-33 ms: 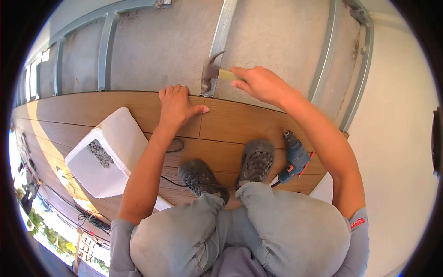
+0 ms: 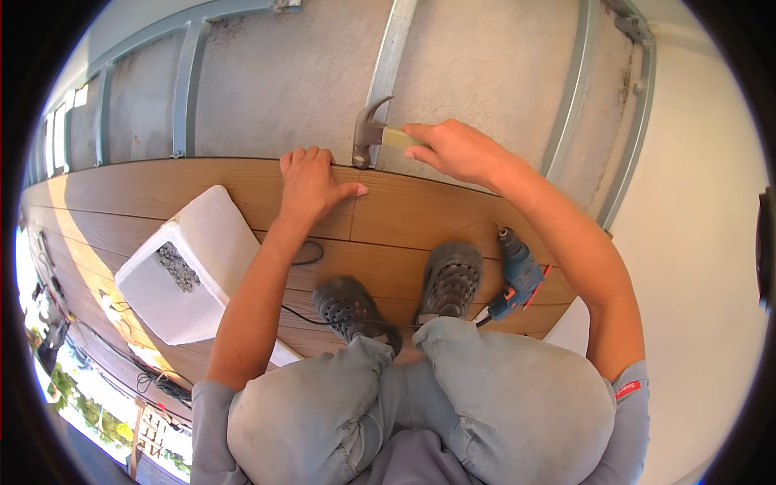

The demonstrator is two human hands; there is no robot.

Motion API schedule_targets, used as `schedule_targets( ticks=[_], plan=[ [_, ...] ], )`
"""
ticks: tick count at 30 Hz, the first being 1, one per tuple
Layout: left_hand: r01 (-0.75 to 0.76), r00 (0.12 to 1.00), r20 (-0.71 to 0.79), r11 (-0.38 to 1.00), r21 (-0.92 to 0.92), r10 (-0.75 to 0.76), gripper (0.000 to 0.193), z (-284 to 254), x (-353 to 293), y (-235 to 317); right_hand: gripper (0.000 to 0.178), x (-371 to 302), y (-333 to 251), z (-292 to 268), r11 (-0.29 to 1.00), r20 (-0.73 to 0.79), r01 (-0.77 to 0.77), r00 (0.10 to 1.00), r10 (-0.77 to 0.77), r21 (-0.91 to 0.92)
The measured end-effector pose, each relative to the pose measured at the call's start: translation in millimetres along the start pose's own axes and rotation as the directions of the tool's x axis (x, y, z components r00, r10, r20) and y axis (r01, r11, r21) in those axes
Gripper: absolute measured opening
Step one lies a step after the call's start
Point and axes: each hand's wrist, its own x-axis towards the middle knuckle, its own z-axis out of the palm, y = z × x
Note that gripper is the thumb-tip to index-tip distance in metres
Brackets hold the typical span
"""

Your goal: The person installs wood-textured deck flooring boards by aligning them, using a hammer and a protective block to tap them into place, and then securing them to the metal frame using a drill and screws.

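A: Right hand (image 2: pixel 453 149) closed firmly around the pale-yellow handle of a grey steel claw hammer (image 2: pixel 368 137), and its head is right at the far edge of the outermost brown wood-grain board row (image 2: pixel 436 212)!
B: Contact?
A: Can't tell; it's at the seam, over a straight silvery metal joist (image 2: pixel 394 52).
B: And the left hand (image 2: pixel 310 186)?
A: Open, gripping nothing, pressed on that row just left of the hammer, fingertips at the edge, thumb by the seam.
B: How far along are we?
A: Rows of boards lie underfoot, up to that edge. Beyond it, joists stand uncovered over rough grey concrete (image 2: pixel 477 73), so I'd judge that stretch is left to board. Whether this edge is fully fixed, I can't tell.
B: Other tools?
A: A blue-and-black corded drill (image 2: pixel 521 276) lies by the right shoe (image 2: pixel 449 279), unheld.
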Motion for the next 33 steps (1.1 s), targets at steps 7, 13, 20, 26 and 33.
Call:
schedule_targets(
  ticks=[7, 13, 20, 26, 33],
  plan=[
    [0.005, 1.0, -0.022, 1.0, -0.021, -0.006, 0.069, 1.6, -3.3, 0.0, 0.033, -7.2, 7.0, 1.0, 0.998, -0.001, -0.02, 1.0, 0.02, -0.055],
    [0.019, 1.0, -0.001, 0.999, -0.039, -0.019, 0.066, -1.0, -5.1, 0.1, 0.041, -13.3, 10.9, 8.7, 0.999, -0.024, -0.032, 0.999, 0.032, -0.032],
    [0.016, 1.0, 0.026, 1.0, -0.02, -0.016, 0.068, 2.0, -4.6, 0.3, 0.038, -29.3, 2.5, 21.9, 0.995, -0.087, -0.089, 0.992, 0.092, 0.039],
    [0.008, 0.998, 0.059, 0.994, -0.109, -0.001, 0.054, -7.7, -3.7, -20.7, 0.044, -85.4, -34.2, 67.0, 0.94, -0.07, -0.263, 0.956, 0.284, 0.217],
    [0.055, 0.998, 0.063, 0.764, -0.642, -0.018, 0.035, -129.0, -60.7, -13.0, 0.035, -88.6, -26.9, 130.2, 0.984, -0.071, -0.051, 0.997, 0.039, -0.169]
  ],
)
